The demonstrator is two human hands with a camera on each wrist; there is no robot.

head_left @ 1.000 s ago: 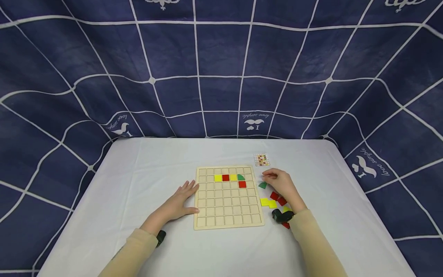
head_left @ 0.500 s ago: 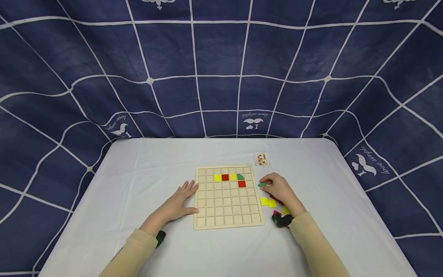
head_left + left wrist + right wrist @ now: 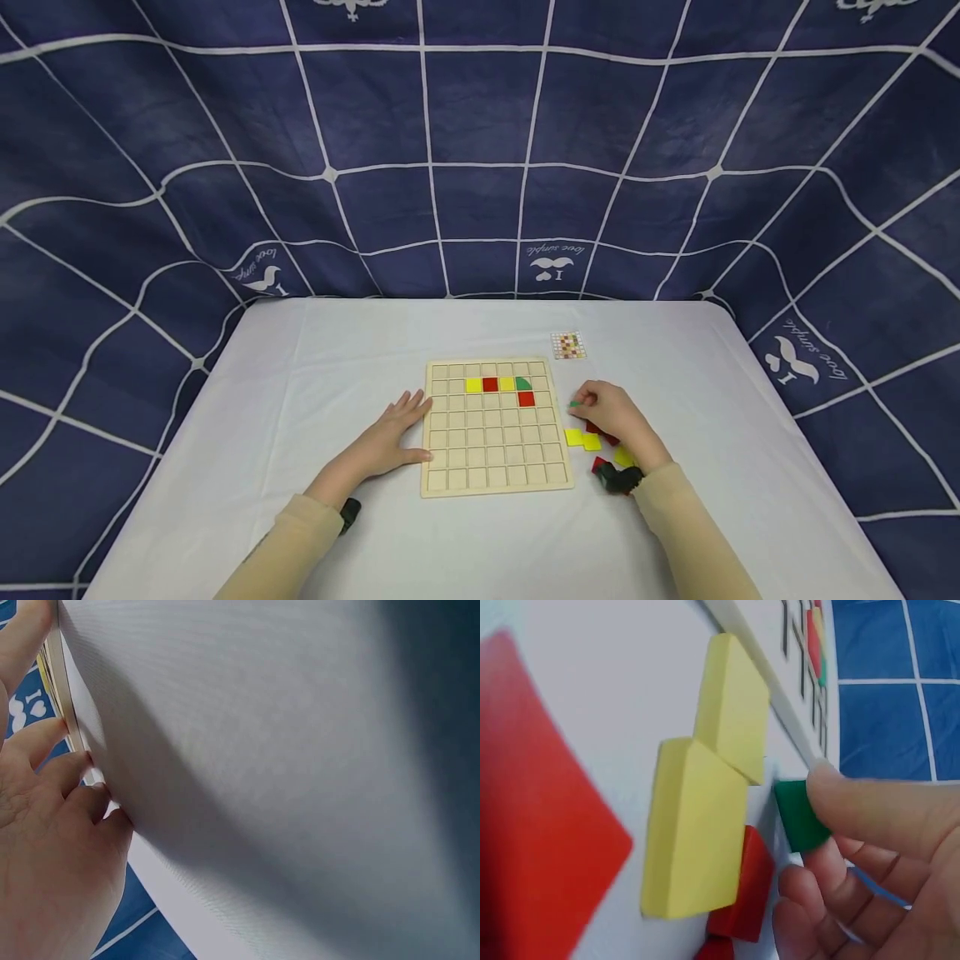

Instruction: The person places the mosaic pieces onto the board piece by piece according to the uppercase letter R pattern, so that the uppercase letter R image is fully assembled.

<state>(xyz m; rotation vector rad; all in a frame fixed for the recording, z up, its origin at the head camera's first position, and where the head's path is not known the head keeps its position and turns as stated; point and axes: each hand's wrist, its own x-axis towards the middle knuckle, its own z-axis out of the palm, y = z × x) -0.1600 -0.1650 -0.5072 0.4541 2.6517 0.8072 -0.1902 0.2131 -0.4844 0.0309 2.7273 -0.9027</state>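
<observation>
A wooden grid board (image 3: 495,467) lies on the white table, with yellow, red, yellow and green tiles (image 3: 498,384) in its second row and a red tile (image 3: 527,399) below them. My left hand (image 3: 390,437) lies flat against the board's left edge (image 3: 64,697), fingers straight. My right hand (image 3: 611,412) sits just right of the board and pinches a small green tile (image 3: 799,817) between thumb and fingers (image 3: 870,810); the same green tile (image 3: 574,405) shows at the fingertips from above. Two yellow tiles (image 3: 705,802) and red tiles (image 3: 739,900) lie beside it.
A small pattern card (image 3: 567,345) lies beyond the board's far right corner. Loose yellow tiles (image 3: 582,438) and red tiles (image 3: 600,430) cluster under my right wrist. The white table (image 3: 315,358) is backed by a dark blue checked cloth (image 3: 480,150).
My right hand came down from above the green tile, closed its fingers on it and drew it slightly toward me. The left hand stayed still.
</observation>
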